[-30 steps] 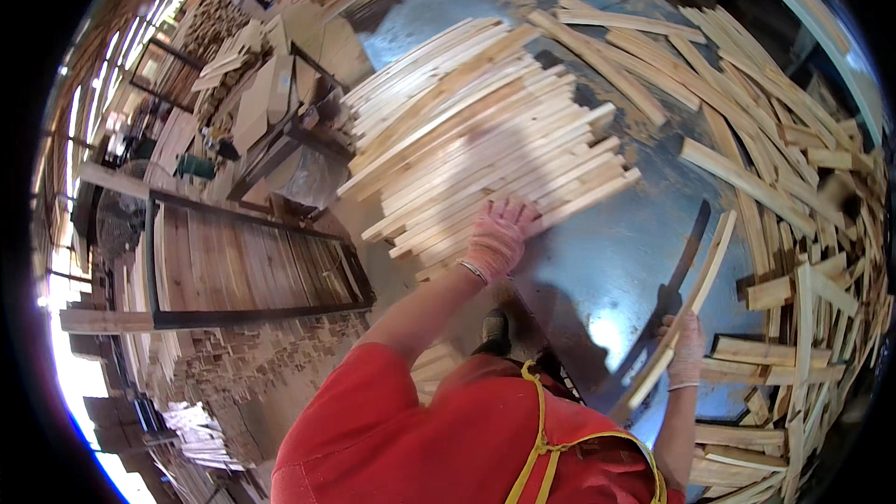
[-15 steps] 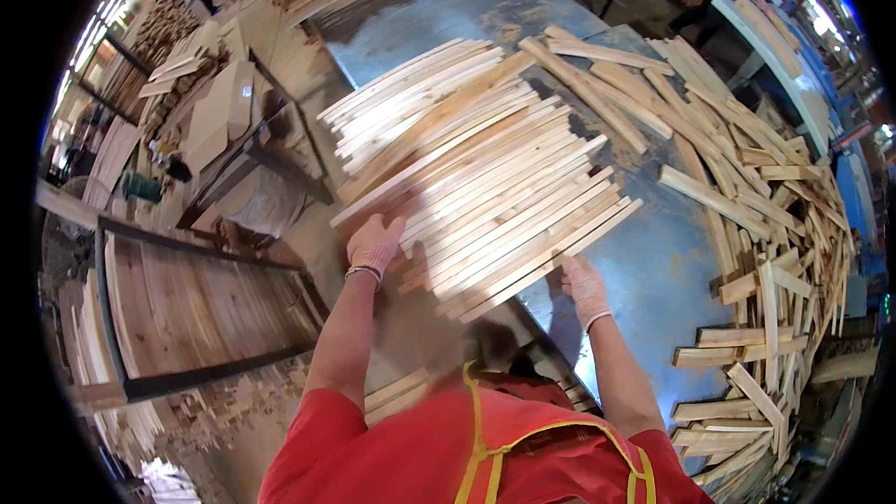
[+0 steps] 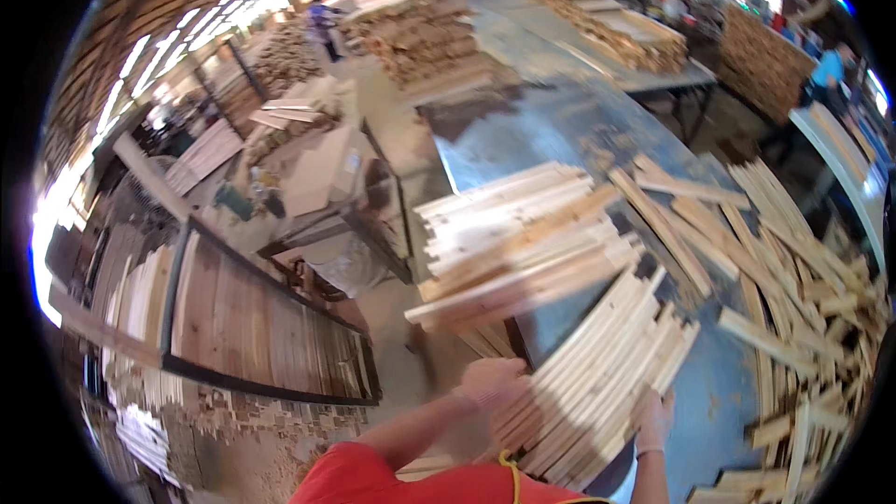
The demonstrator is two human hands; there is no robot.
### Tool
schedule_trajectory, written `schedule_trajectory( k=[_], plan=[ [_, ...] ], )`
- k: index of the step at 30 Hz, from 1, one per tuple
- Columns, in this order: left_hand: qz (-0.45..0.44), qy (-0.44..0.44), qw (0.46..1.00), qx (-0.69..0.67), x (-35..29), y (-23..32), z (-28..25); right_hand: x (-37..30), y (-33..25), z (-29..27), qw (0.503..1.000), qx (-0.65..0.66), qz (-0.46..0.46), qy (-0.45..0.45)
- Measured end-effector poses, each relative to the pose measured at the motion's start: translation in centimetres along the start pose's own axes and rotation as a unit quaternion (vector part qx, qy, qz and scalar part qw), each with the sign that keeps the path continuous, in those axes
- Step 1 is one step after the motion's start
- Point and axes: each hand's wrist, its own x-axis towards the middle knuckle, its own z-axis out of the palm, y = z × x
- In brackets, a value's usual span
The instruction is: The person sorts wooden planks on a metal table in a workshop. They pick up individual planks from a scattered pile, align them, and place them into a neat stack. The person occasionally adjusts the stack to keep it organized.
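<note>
A group of pale wooden strips [image 3: 602,369] lies slanted, side by side, between my gloved hands at the near edge of the metal table. My left hand [image 3: 495,385] is closed against the left side of this group, its fingers partly hidden behind the wood. On the opposite side, my right hand [image 3: 655,422] grips the strips' edge near their right ends. Just beyond, a second row of light strips [image 3: 513,224] rests on the table, with a browner board [image 3: 523,257] lying across it. Both hands are somewhat blurred.
Loose wooden pieces [image 3: 793,289] lie heaped along the right side of the blue-grey metal table [image 3: 504,135]. A metal-framed rack [image 3: 271,317] of boards stands at the left. Stacked lumber [image 3: 420,42] rises behind; one person [image 3: 322,26] stands far left, another [image 3: 826,75] far right.
The nearer strips have come apart from the farther row and turned steeper, drawn toward me between both hands. My view has swung left and up.
</note>
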Motion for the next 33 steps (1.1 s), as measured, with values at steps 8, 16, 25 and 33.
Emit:
schedule_trajectory(
  k=[8,16,25,33],
  plan=[
    [0.0,0.035,0.998,-0.049,14.5,8.6,4.0,4.3,-4.9,-2.1,0.907,-0.42,0.023,-0.032],
    [0.081,-0.095,0.938,-0.325,19.2,8.8,6.3,3.6,-2.9,-2.1,0.994,-0.09,0.059,-0.014],
    [0.332,-0.014,0.828,-0.452,8.6,19.4,-9.5,-7.0,-21.1,1.9,0.964,-0.113,-0.218,0.105],
    [0.469,-0.002,0.742,-0.479,5.4,20.9,-18.9,-16.2,-30.1,5.2,0.879,-0.047,-0.465,0.092]
  ],
)
